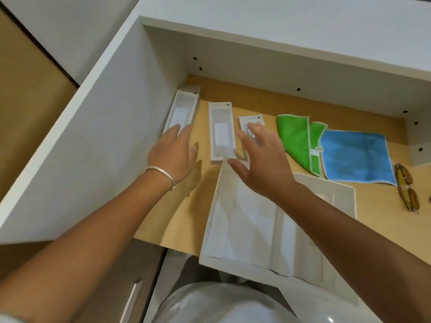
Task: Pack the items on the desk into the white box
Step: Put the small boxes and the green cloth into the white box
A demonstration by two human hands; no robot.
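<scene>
Head view looks down on a wooden desk (256, 106) set in a white alcove, with both bare arms reaching forward. Nearest the person lies the white box (245, 224), open and flat, its near edge hanging over the desk's front. Both hands are spread and grasp nothing. Left hand (173, 152), with a silver bracelet (161, 174) on its wrist, has its fingertips over the near end of a long white tray (183, 108) that lies against the left wall. Right hand (261, 159) hovers with fingers apart above the far edge of the white box, partly covering a small white packet (251, 121); whether it touches the packet cannot be told. Between the two hands lies a narrow white package (221, 131). To the right lie a green cloth (296, 138) and a blue cloth (356, 156), overlapping, and beside them a pair of amber glasses (407, 186).
</scene>
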